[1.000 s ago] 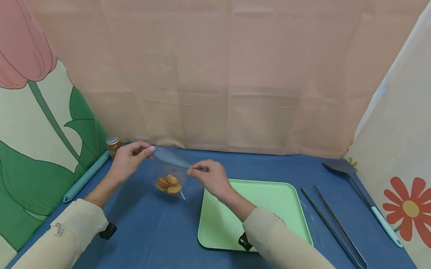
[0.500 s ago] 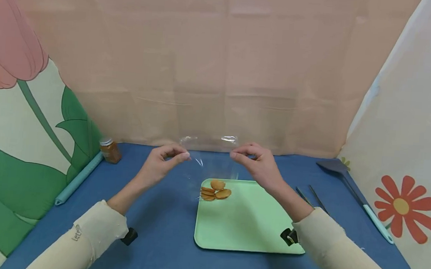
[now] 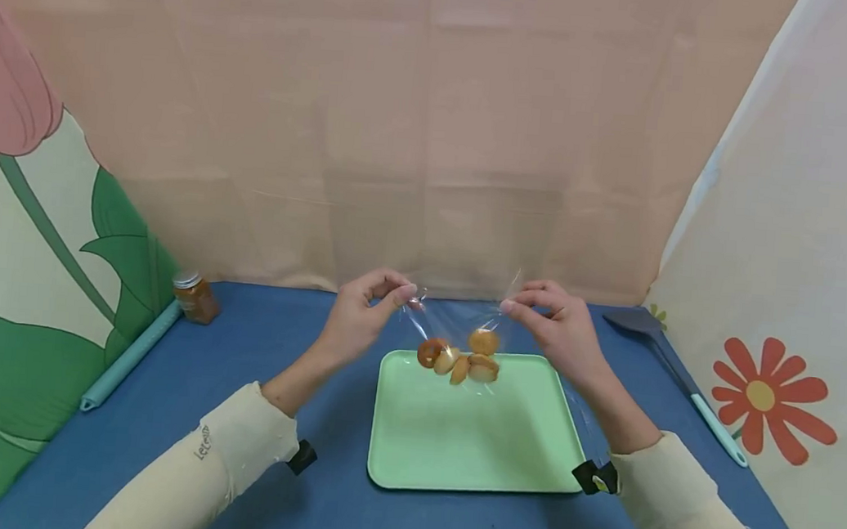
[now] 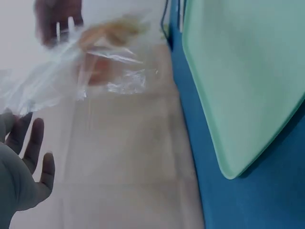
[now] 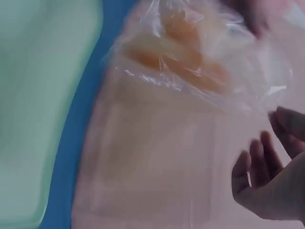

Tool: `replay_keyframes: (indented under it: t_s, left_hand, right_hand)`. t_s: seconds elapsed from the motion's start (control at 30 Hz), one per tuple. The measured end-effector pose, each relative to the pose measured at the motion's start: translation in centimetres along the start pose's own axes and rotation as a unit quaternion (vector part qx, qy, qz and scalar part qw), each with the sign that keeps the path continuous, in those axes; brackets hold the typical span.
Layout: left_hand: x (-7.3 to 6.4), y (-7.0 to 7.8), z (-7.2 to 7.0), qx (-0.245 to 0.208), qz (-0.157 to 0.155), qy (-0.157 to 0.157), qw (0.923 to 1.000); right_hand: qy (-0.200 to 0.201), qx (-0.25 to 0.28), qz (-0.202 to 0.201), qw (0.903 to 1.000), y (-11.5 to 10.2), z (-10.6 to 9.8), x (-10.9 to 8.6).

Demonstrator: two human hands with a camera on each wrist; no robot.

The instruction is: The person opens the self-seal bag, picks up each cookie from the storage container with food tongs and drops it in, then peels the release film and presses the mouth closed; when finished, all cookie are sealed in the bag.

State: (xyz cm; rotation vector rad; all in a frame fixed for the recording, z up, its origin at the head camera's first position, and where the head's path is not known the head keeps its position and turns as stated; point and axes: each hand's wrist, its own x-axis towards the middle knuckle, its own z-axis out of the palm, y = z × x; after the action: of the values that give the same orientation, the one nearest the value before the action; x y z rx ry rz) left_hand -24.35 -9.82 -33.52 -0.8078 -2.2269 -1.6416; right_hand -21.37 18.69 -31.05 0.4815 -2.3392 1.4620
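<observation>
A clear plastic bag hangs between my two hands, with several round golden-brown cookies in its bottom. My left hand pinches one upper corner between thumb and forefinger. The opposite corner is pinched the same way by my right hand. Behind the bag in the head view lies a light green tray, overlapped by the bag's lower part. In the left wrist view the bag is blurred and stretches away from the left fingertips. From the right wrist, the cookies show through crinkled film.
A jar with a silver lid stands at the back left, beside a rolled teal cloth or mat. A dark spatula with a pale blue handle lies along the right edge. A beige backdrop closes the far side.
Both hands have carried the bag of cookies rightward, from left of the tray to over its far edge. The cookies have shifted and spread inside the bag.
</observation>
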Motion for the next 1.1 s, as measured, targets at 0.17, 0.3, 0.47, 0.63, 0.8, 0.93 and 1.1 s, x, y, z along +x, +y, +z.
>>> replay_keyframes:
  t_s: [0.17, 0.3, 0.47, 0.63, 0.8, 0.93, 1.1]
  left_hand:
    - [0.3, 0.3, -0.7, 0.011, -0.018, -0.008, 0.9997]
    - [0.3, 0.5, -0.9, -0.024, -0.015, -0.022, 0.9994]
    - [0.7, 1.3, -0.9, -0.069, 0.003, -0.019, 0.9974]
    - [1.1, 1.9, -1.0, -0.09, 0.005, -0.004, 0.9959]
    - [1.3, 2.2, -1.0, -0.109, 0.009, -0.014, 0.9939]
    - [1.4, 2.3, -1.0, -0.108, 0.014, -0.01, 0.994]
    - [1.5, 2.4, -1.0, -0.108, 0.007, -0.001, 0.9941]
  right_hand:
    - [-0.013, 0.063, 0.038, 0.9972, 0.3, -0.4, 0.4]
    - [-0.017, 0.135, 0.048, 0.9895, 0.1, -0.6, 0.6]
    - [-0.015, 0.195, 0.034, 0.9801, -0.2, -0.8, 0.7]
    - [-0.012, 0.204, 0.022, 0.9787, -0.4, -0.7, 0.7]
    - [0.004, 0.235, 0.026, 0.9717, -0.3, -0.3, 0.6]
    - [0.006, 0.258, 0.033, 0.9656, -0.4, 0.0, 0.7]
    - [0.014, 0.27, 0.055, 0.9611, -0.5, 0.2, 0.8]
